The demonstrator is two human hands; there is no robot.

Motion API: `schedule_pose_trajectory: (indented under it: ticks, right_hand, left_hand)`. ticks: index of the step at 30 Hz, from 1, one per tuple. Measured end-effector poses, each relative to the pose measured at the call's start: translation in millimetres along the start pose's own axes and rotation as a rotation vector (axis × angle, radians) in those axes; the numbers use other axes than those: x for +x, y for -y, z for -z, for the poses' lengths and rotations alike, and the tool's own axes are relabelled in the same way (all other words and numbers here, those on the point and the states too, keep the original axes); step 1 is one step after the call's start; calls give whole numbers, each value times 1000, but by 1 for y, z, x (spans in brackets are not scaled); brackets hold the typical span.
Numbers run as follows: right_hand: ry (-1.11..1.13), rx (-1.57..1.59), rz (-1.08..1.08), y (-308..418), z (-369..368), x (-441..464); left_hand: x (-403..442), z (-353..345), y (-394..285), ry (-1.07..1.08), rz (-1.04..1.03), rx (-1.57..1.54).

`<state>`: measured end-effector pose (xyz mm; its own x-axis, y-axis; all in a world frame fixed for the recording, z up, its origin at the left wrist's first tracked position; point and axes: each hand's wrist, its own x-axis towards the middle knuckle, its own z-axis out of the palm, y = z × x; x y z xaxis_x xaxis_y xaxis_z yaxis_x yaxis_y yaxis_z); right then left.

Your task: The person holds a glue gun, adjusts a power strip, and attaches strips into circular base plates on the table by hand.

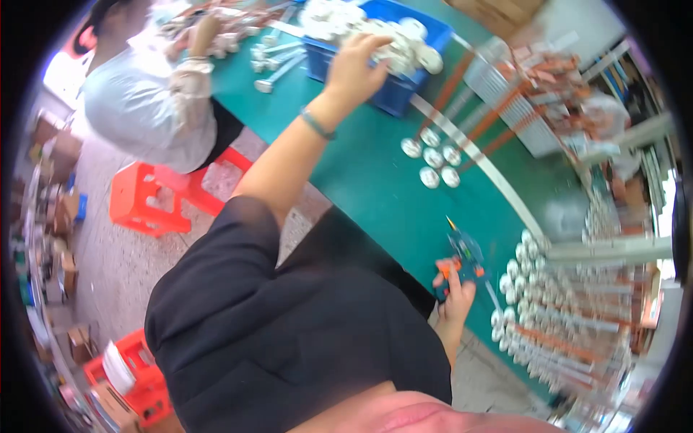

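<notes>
My left hand (356, 71) reaches over a blue plastic bin (395, 98), its fingers and thumb apart at the heap of white round pieces (413, 52) inside. Whether a fingertip touches a piece is hard to make out. My right hand (456, 294) is wrapped round the handle of a dark teal glue gun (469, 252) with an orange trigger. Its yellowish nozzle points away from me, above the green tabletop (375, 187). Ahead of the nozzle, a small cluster of white round heads (432, 157) lies on the table, with orange and whitish rods running back from them.
At the right, many white-headed rods (530, 296) lie in rows. A white basket (509, 105) with orange-brown items stands at the back right. A co-worker in a white top (151, 108) sits at the far left. Red stools (148, 198) stand on the floor.
</notes>
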<state>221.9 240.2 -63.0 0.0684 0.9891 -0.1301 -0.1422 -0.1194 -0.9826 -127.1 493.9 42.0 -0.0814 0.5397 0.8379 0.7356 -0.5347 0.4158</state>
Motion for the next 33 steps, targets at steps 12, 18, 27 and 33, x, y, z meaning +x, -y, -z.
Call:
schedule_pose_trajectory:
  ticks: [12,18,27,33]
  right_hand:
    - [-2,114,54,1,-10,0]
    - [9,150,67,-1,-10,0]
    - [13,138,65,-1,-8,-1]
    - [42,109,53,0,-6,1]
  left_hand:
    - [76,43,25,375,119,243]
    - [45,58,18,195,137,166]
    - [42,93,-32,35,52,75]
    - [-40,102,2,-80,347,-145]
